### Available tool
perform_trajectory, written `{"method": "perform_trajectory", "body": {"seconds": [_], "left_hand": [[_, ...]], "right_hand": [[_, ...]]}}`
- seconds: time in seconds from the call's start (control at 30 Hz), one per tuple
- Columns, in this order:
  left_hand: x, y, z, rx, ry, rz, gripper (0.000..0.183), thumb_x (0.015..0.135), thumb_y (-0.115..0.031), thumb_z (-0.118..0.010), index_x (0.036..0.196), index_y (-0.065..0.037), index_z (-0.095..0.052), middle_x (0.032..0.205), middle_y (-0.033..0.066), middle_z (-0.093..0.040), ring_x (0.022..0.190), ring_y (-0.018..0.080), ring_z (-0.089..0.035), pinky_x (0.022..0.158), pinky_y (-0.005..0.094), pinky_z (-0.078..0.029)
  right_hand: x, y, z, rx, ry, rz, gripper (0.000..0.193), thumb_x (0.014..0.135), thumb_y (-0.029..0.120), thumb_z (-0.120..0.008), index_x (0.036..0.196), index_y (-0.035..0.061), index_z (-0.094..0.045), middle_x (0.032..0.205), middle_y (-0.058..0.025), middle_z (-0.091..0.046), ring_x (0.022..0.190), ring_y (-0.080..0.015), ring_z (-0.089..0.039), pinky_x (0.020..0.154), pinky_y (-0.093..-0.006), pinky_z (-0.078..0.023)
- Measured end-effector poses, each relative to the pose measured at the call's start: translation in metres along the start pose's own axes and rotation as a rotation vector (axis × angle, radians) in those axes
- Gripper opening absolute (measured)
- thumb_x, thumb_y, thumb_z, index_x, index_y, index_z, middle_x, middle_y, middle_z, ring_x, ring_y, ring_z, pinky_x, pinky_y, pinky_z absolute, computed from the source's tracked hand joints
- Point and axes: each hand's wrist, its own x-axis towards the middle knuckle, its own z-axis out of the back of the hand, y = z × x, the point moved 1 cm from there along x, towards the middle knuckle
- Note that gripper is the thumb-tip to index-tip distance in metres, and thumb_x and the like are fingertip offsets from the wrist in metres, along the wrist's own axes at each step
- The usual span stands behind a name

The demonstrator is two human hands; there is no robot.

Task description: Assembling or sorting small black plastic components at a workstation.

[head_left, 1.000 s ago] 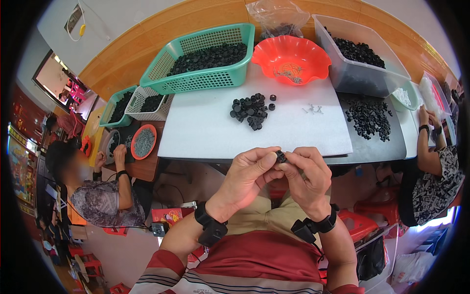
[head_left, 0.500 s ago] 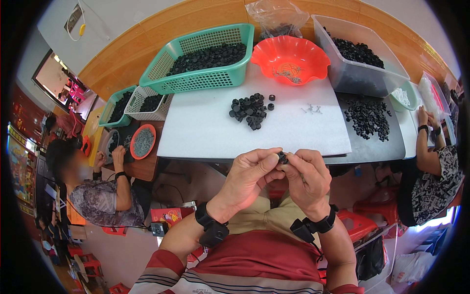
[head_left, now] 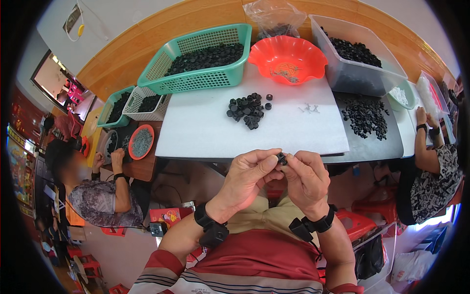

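Observation:
Above my lap, just off the table's front edge, my left hand [head_left: 252,174] and my right hand [head_left: 309,179] meet fingertip to fingertip. Between them they pinch a small black plastic part [head_left: 282,159]; the fingers cover most of it. Farther off, on a white foam sheet [head_left: 196,130], lies a pile of black knob-like caps [head_left: 247,110], with a couple of loose ones beside it. To the right of that pile are several small silvery screws [head_left: 309,108].
A green basket [head_left: 196,85] of black parts, a red scalloped bowl [head_left: 289,54] with screws and a clear bin [head_left: 364,73] line the back. Small black parts [head_left: 366,117] cover a dark mat at right. Co-workers sit left [head_left: 103,196] and right [head_left: 433,171].
Both hands hold nearly the same pose around the small black part. The whole view has shifted very slightly; nothing on the table has moved.

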Motion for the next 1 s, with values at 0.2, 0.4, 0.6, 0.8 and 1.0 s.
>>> {"method": "perform_trajectory", "body": {"seconds": [0.2,0.4,0.6,0.8,1.0], "left_hand": [[-0.001,0.001,0.000,0.024,0.009,0.003,0.028,0.101,-0.015,-0.063,0.127,-0.003,-0.066,0.118,0.0107,-0.070,0.103,0.0214,-0.070,0.088,0.0346,-0.058],[-0.002,0.002,-0.001,0.017,0.012,0.005,0.029,0.102,-0.017,-0.062,0.127,-0.002,-0.065,0.119,0.0105,-0.069,0.102,0.0195,-0.069,0.088,0.0343,-0.058],[-0.001,0.006,-0.003,0.013,-0.022,-0.013,0.027,0.102,-0.016,-0.062,0.125,-0.003,-0.066,0.118,0.0099,-0.070,0.102,0.0191,-0.069,0.087,0.0342,-0.057],[0.000,0.011,-0.002,0.025,-0.057,-0.025,0.025,0.101,-0.015,-0.064,0.123,-0.003,-0.068,0.115,0.0104,-0.071,0.100,0.0191,-0.070,0.089,0.0343,-0.058],[-0.002,0.012,-0.006,0.045,-0.098,-0.054,0.024,0.101,-0.014,-0.064,0.122,-0.002,-0.068,0.112,0.0106,-0.072,0.098,0.0182,-0.070,0.089,0.0325,-0.058]], "right_hand": [[0.000,0.000,0.000,-0.003,-0.018,-0.001,0.038,0.078,-0.004,-0.081,0.113,0.0051,-0.071,0.092,-0.0095,-0.066,0.065,-0.0176,-0.066,0.051,-0.0275,-0.052],[-0.001,0.000,0.000,0.004,-0.033,-0.013,0.035,0.079,-0.002,-0.082,0.112,0.0044,-0.071,0.091,-0.0093,-0.066,0.065,-0.0175,-0.066,0.052,-0.0276,-0.053],[-0.003,0.000,0.001,-0.002,-0.015,-0.008,0.035,0.080,-0.002,-0.081,0.113,0.0044,-0.071,0.091,-0.0094,-0.066,0.064,-0.0172,-0.066,0.051,-0.0278,-0.052],[-0.003,-0.002,0.002,-0.035,0.000,0.009,0.035,0.079,-0.004,-0.080,0.111,0.0035,-0.070,0.090,-0.0100,-0.066,0.063,-0.0175,-0.065,0.051,-0.0279,-0.052],[-0.005,-0.003,0.001,-0.081,0.015,0.021,0.035,0.077,-0.007,-0.078,0.110,0.0020,-0.069,0.091,-0.0105,-0.065,0.064,-0.0188,-0.065,0.051,-0.0290,-0.052]]}}
